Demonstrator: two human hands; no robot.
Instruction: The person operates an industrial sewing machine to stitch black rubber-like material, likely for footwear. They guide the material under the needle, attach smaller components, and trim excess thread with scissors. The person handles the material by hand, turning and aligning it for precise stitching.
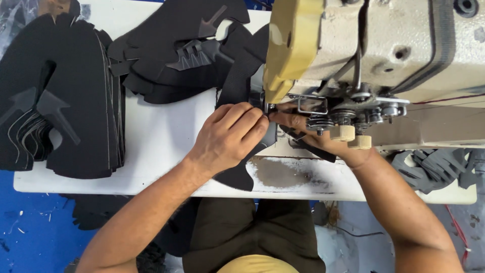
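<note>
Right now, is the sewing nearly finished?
Can't tell how near. The left hand and right hand press one black piece at the sewing machine. A tall stack and a heap of black pieces wait on the white table.

The left hand (230, 134) lies knuckles-up on a black fabric piece (237, 172), its fingertips pinching the cloth right at the needle area of a cream sewing machine (384, 45). The right hand (308, 131) meets it from the other side, fingers touching the same piece under the machine head, partly hidden behind the metal thread guides and two tan knobs (351, 137). Away from the left hand, toward the far left of the white table (156, 146), sits a stack of black cut pieces (55, 101), with another heap (177, 50) just beyond the left hand's knuckles and grey cut pieces (434, 167) past the right wrist.
</note>
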